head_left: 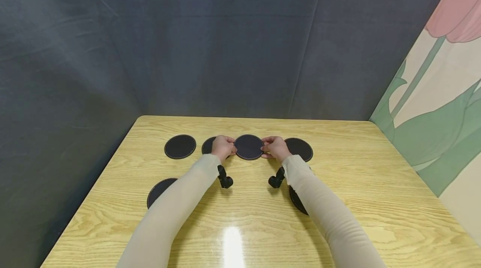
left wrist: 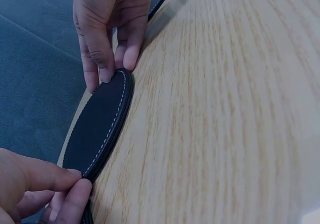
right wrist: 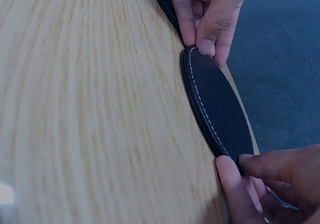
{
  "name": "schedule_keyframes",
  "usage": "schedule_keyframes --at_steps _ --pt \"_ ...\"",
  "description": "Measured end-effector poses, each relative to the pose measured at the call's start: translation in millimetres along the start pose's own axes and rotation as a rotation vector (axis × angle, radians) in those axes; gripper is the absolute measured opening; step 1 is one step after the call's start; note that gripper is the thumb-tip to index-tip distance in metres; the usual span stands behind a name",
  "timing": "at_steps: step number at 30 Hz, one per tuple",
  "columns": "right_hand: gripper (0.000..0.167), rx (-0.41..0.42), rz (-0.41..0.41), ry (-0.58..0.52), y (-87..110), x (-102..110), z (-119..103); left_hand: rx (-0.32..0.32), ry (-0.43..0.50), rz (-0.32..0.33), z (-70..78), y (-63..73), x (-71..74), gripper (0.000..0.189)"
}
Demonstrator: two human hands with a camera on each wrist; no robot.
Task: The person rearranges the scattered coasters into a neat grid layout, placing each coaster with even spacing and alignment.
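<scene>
A round black leather-look coaster (head_left: 249, 147) with pale stitching round its rim lies between both hands, at the far middle of the table. Its edge looks layered in the right wrist view; whether two are stacked I cannot tell. My left hand (head_left: 223, 147) pinches its left edge between thumb and fingers, and my right hand (head_left: 276, 148) pinches the opposite edge. Partly behind the left hand lies another black coaster (head_left: 208, 145). One more coaster (head_left: 299, 149) is just right of the right hand.
At the far left lies a black coaster (head_left: 180, 147). Nearer, the left sleeve partly covers a coaster (head_left: 159, 190), and the right sleeve partly covers another coaster (head_left: 297, 201). A dark curtain (head_left: 240, 51) hangs behind the wooden table (head_left: 240, 205).
</scene>
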State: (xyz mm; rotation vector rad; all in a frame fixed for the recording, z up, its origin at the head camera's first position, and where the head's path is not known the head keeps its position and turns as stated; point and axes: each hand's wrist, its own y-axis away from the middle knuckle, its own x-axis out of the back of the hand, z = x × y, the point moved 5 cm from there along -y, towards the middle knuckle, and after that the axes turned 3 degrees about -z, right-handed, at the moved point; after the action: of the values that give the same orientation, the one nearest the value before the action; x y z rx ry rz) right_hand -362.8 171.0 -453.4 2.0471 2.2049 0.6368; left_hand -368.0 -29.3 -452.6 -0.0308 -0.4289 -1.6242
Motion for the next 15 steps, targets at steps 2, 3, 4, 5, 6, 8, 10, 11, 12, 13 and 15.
schedule_keyframes --at_steps 2,3,4,5,6,8,10,11,12,13,15 --pt "0.042 0.003 0.002 0.0 0.0 0.0 -0.1 0.001 0.003 -0.007 0.1 0.7 0.0 0.041" --pt "0.042 0.004 0.003 -0.001 0.0 -0.2 0.0 0.001 0.005 -0.012 0.2 1.0 0.1 0.041" --pt "0.043 0.005 0.001 -0.002 -0.4 -0.3 0.1 0.0 0.004 -0.014 0.2 1.2 0.2 0.041" --pt "0.043 0.005 0.0 -0.004 -0.6 -0.2 0.2 -0.001 0.002 -0.016 0.4 1.4 0.2 0.041" --pt "0.043 0.004 -0.002 -0.006 -0.7 -0.3 0.3 -0.004 -0.001 -0.016 0.5 1.6 0.2 0.041" --pt "0.043 0.005 -0.005 -0.01 -0.7 -0.4 0.7 -0.006 -0.014 -0.016 0.7 1.5 0.3 0.041" --pt "0.044 0.002 -0.007 -0.01 -0.4 -0.4 0.7 -0.008 -0.028 -0.014 0.9 1.2 0.3 0.041" --pt "0.044 0.0 -0.008 -0.009 -0.2 -0.2 0.8 -0.011 -0.034 -0.014 1.2 1.1 0.3 0.041" --pt "0.043 0.0 -0.009 -0.006 0.1 -0.2 0.7 -0.014 -0.039 -0.014 1.4 0.8 0.3 0.041" --pt "0.043 0.0 -0.01 -0.003 0.4 -0.1 0.5 -0.014 -0.041 -0.014 1.6 0.5 0.2 0.041" --pt "0.043 -0.002 -0.01 0.002 1.0 0.2 0.2 -0.019 -0.046 -0.016 2.2 0.0 0.1 0.041"
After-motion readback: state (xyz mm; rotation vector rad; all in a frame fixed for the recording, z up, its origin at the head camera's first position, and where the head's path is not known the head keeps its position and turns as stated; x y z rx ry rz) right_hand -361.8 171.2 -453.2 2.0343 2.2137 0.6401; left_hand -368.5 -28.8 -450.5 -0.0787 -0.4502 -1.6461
